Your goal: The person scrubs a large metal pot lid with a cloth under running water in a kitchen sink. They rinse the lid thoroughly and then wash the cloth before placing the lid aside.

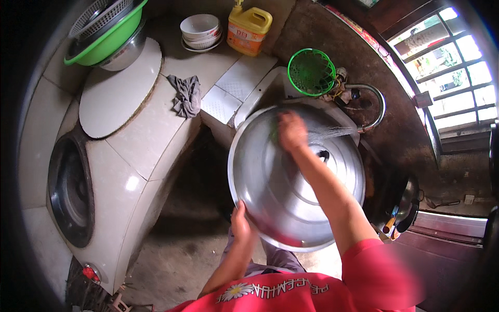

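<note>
A large round metal pot lid (257, 171) with a black knob (323, 156) is tilted over the sink (253, 103). My left hand (241, 224) grips its near left rim, thumb on the upper face. On the far part of the lid my right hand (292, 130) presses a blurred green pad (274, 134), mostly hidden under the fingers. Water streams from the curved metal faucet (380, 105) onto the lid beside my right hand.
A green basket (312, 72) stands behind the sink. A grey rag (187, 95), stacked bowls (200, 29) and a yellow jug (249, 33) sit on the tiled counter (132, 156). Nested basins (113, 46) rest on a white round cover (121, 89). A dark wok (72, 191) is set in the counter.
</note>
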